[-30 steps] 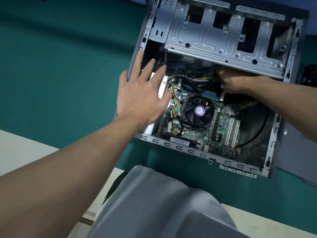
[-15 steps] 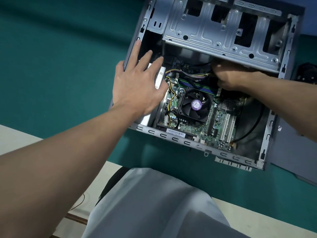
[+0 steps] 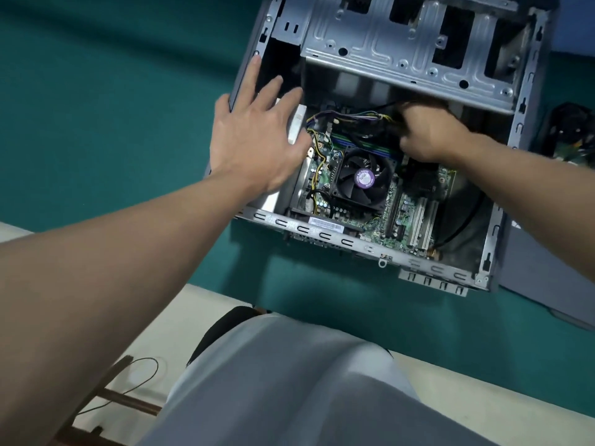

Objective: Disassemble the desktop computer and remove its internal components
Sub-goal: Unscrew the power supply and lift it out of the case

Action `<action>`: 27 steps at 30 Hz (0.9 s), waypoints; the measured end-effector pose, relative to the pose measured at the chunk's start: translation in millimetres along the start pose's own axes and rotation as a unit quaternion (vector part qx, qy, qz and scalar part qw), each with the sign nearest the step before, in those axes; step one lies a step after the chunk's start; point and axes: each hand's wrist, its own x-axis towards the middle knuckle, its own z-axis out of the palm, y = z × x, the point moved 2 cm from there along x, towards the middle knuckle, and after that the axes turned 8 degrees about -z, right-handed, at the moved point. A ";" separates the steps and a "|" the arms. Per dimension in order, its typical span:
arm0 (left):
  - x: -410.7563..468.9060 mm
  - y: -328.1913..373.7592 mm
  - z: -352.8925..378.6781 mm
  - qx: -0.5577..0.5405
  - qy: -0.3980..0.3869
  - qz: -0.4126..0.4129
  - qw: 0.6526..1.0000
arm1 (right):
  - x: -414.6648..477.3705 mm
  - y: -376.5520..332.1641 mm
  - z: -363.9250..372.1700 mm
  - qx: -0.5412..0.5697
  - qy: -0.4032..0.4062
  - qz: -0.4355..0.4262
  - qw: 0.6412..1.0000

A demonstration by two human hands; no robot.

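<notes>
Head view: computer case (image 3: 322, 235) lies open side up, long axis pointing away from me; my left hand (image 3: 254, 140) spreads flat on its edge, right hand (image 3: 431, 136) grips cables (image 3: 351, 116).

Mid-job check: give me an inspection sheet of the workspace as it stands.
Surface: green mat under the computer case.
Job's things: case open; drive cage, CPU fan and motherboard inside.
Clutter: grey panel and dark object right of the case.
Hands: left hand flat, fingers spread, on the case's left edge; right hand curled at the wire bundle, grip hidden.
Cables: wire bundle above the fan; black cable looped at the right.
Surroundings: pale floor, thin wire on it.
</notes>
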 end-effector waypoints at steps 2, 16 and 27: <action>0.8 0.5 -0.4 0.001 0.001 0.000 1.000 | -13.1 1.3 -1.1 -0.011 0.001 0.036 0.999; -8.0 -7.1 -7.6 -0.016 -0.056 0.034 0.998 | -67.2 -112.0 -9.9 0.012 0.077 -0.283 0.956; -25.1 -12.8 -2.6 -0.030 -0.021 0.019 0.999 | -42.9 -117.4 13.6 -0.032 -0.010 -0.343 0.939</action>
